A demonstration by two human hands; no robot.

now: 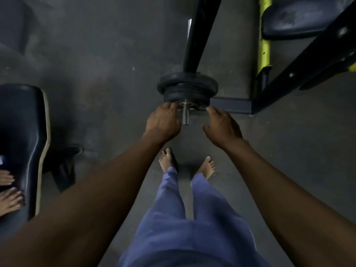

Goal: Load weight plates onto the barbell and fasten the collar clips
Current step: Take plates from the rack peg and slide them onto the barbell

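Note:
Several dark weight plates are stacked on the barbell's steel sleeve end, which points toward me. The nearest plate is smaller than the one behind it. My left hand touches the left edge of the nearest plate, fingers reaching onto its face. On the other side my right hand has its fingertips at the plate's lower right edge, fingers relaxed. A small metal ring sits around the sleeve against the plate; I cannot tell whether it is a collar clip.
A black rack upright rises behind the plates. A yellow frame bar and a dark padded seat are at the upper right. Another padded bench stands at left, with another person's feet beside it. My bare feet stand on grey floor.

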